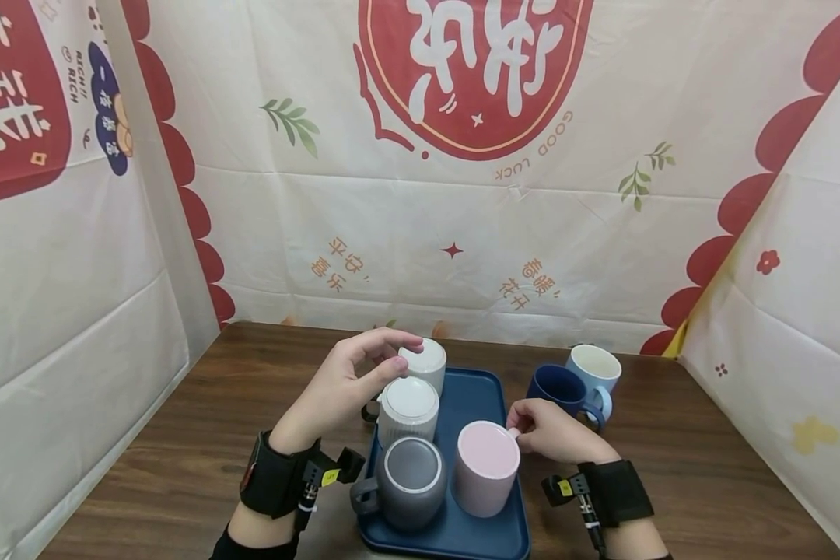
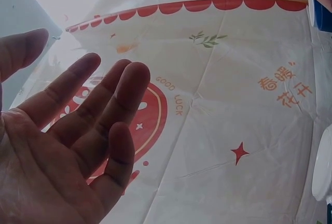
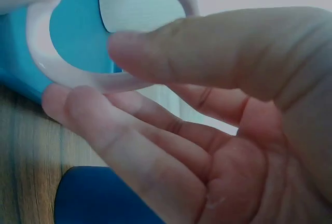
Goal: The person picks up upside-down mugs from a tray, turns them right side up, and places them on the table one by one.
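Pink mug (image 1: 486, 467) on the tray (image 1: 472, 389) is pinched by its handle in the right hand (image 1: 553, 432); the left hand (image 1: 343, 385) is spread above white mugs (image 1: 409, 408).

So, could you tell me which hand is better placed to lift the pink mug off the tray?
The right hand, probably: its thumb and fingers already pinch the handle of the upside-down pink mug. The left hand is open above the white mugs, across the blue tray.

Pink mug (image 1: 485, 467), grey mug (image 1: 411, 481), two white mugs (image 1: 409, 410) on a blue tray (image 1: 477, 392).
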Action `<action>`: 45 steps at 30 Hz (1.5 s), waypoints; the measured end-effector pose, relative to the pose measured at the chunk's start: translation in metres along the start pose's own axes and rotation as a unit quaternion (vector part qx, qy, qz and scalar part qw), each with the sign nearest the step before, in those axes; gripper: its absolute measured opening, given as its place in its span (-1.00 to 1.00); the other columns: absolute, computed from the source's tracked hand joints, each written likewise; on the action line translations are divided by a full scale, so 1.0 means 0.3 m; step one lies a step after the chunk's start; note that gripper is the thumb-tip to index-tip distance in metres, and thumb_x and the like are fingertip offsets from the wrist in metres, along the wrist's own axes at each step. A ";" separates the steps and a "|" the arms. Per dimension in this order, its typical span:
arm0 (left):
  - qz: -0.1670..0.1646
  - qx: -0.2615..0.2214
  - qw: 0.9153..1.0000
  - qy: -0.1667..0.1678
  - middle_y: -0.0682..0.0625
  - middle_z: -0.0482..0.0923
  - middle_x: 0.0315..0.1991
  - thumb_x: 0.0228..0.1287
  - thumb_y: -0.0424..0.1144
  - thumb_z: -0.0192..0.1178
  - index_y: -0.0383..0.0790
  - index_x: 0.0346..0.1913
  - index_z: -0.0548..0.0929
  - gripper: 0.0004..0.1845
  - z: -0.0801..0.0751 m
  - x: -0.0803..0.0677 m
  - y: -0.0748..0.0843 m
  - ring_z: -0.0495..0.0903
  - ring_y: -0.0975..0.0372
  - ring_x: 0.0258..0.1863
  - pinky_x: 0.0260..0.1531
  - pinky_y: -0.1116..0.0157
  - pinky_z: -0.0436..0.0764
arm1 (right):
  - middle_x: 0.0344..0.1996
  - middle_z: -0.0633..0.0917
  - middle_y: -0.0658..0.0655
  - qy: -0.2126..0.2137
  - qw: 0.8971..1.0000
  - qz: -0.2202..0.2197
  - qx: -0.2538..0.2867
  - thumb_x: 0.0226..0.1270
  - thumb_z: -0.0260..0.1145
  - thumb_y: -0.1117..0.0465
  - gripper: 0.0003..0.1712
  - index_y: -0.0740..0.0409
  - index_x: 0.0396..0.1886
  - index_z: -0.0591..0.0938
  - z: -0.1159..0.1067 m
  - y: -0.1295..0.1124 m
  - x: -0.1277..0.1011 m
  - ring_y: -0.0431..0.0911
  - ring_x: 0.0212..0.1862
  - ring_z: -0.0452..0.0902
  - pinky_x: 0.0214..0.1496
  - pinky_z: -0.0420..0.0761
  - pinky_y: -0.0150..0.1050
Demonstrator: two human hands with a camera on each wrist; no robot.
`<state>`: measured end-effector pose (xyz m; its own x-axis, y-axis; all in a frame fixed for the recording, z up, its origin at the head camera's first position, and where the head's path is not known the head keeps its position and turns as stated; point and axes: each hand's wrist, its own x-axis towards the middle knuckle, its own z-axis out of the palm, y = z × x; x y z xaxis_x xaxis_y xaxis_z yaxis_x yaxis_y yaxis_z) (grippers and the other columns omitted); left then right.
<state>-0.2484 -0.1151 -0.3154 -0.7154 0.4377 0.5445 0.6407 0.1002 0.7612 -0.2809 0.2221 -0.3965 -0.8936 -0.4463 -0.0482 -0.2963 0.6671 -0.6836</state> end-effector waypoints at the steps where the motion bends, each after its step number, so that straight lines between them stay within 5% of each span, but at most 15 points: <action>1: -0.001 -0.001 1.000 0.000 0.06 0.63 0.07 0.43 -0.19 0.16 -0.11 0.16 0.64 -0.69 0.000 0.000 0.000 0.59 0.12 -0.18 -0.23 0.19 0.55 | -0.48 0.58 0.05 0.002 1.000 0.000 0.000 0.21 0.37 0.38 -0.90 0.20 -0.35 0.59 0.001 -0.001 0.001 -0.05 -0.38 0.48 -0.37 0.56 -0.23; 18: -0.004 -0.009 1.000 -0.010 0.04 0.63 0.09 0.44 -0.17 0.16 -0.13 0.18 0.64 -0.68 -0.002 0.000 0.000 0.57 0.10 -0.18 -0.26 0.23 0.53 | -0.46 0.58 0.09 0.031 0.999 -0.007 0.006 0.30 0.33 0.41 -0.93 0.27 -0.33 0.58 0.010 -0.012 0.008 -0.05 -0.40 0.53 -0.33 0.65 -0.27; 45: -0.021 -0.012 0.999 -0.028 0.05 0.62 0.10 0.43 -0.19 0.16 -0.14 0.20 0.62 -0.66 0.003 0.004 -0.003 0.56 0.09 -0.18 -0.25 0.23 0.52 | -0.48 0.56 0.04 0.154 0.988 -0.011 -0.030 0.30 0.35 0.39 -0.91 0.15 -0.32 0.60 -0.001 -0.035 0.005 -0.06 -0.44 0.48 -0.43 0.58 -0.30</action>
<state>-0.2496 -0.1138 -0.3157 -0.7241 0.4826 0.4927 0.6034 0.0973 0.7915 -0.2792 0.2147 -0.3891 -0.9438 -0.2658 0.1962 -0.3288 0.6974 -0.6368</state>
